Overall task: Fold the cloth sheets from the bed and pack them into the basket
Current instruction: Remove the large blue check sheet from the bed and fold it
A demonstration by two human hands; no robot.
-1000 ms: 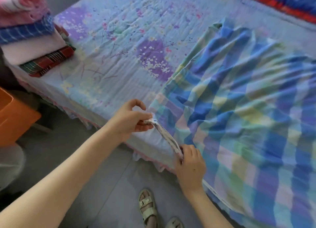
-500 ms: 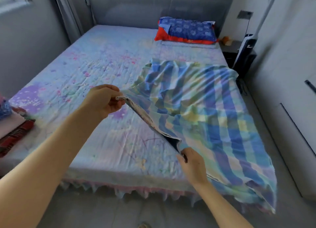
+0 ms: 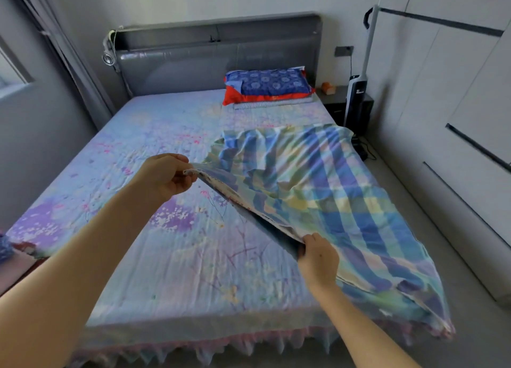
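Fingers of left hand and right hand pinching checked sheet edge above bed.

No readable text, label, brand, number or sign appears anywhere in the view. The upright appliance beside the bed carries a small pale mark on its dark body, but it is too small and blurred to make out.
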